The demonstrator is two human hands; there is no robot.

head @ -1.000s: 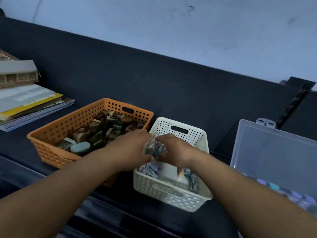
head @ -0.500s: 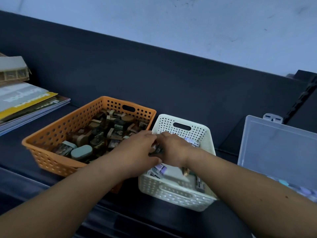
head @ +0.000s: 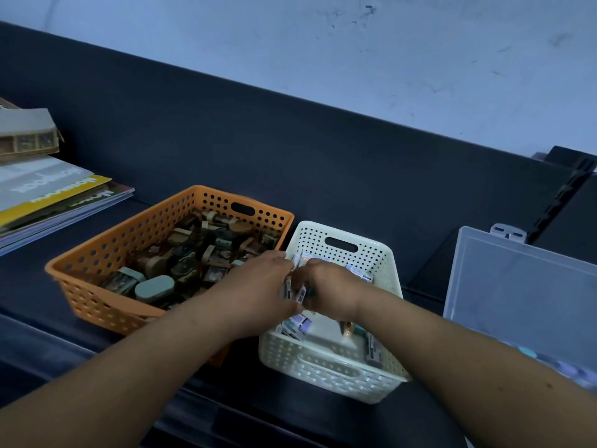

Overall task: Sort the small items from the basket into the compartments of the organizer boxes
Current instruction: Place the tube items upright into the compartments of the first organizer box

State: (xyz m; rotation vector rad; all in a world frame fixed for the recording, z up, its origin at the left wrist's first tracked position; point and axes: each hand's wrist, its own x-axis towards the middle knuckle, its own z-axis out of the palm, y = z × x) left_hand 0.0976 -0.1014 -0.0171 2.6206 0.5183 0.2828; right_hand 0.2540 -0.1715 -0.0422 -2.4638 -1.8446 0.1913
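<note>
A stack of magazines lies at the left on the dark shelf, with a piece of corrugated cardboard on top; a dark back panel rises behind; above it is a pale, scuffed wall; a black slotted rail slants at the right.
</note>
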